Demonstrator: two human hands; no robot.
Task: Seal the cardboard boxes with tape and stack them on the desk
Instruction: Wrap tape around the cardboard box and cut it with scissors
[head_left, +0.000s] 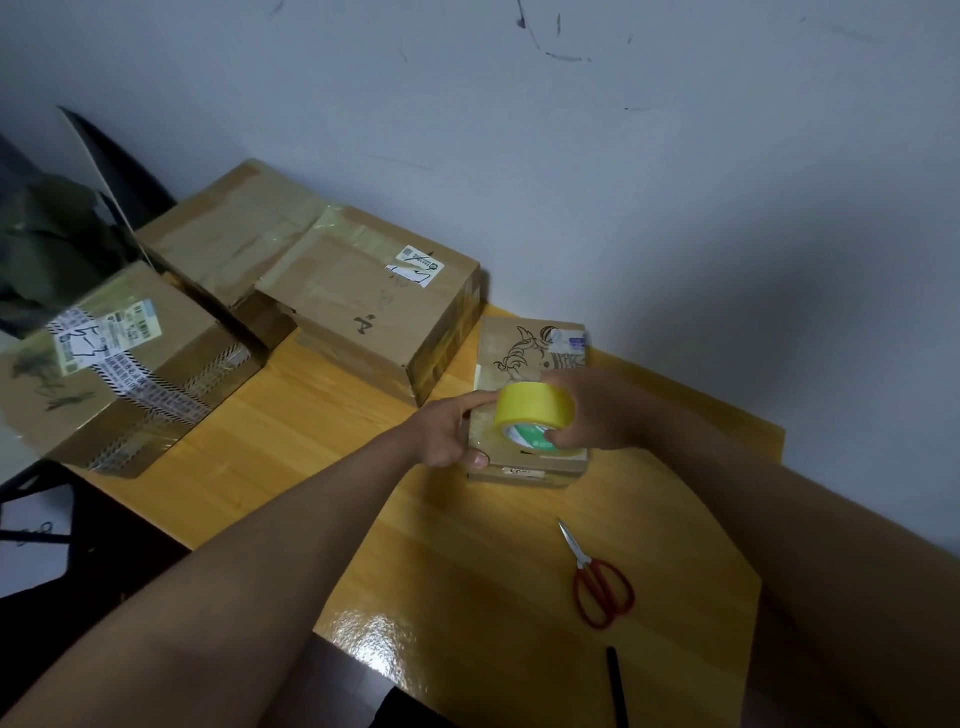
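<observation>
The right hand (587, 415) is gripping the tape roll (535, 413) on the small box (530, 395), which the left hand (447, 431) is clasping; this box is still being sealed, nothing stacked, and the scissors (597, 582) are lying near the box.

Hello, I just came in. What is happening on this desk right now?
A person is taping a small cardboard box on the yellow desk. The right hand holds a yellow tape roll against the box top, while the left hand steadies the box's left side. Red scissors lie nearby, untouched. Three larger boxes sit to the left, not stacked.
</observation>
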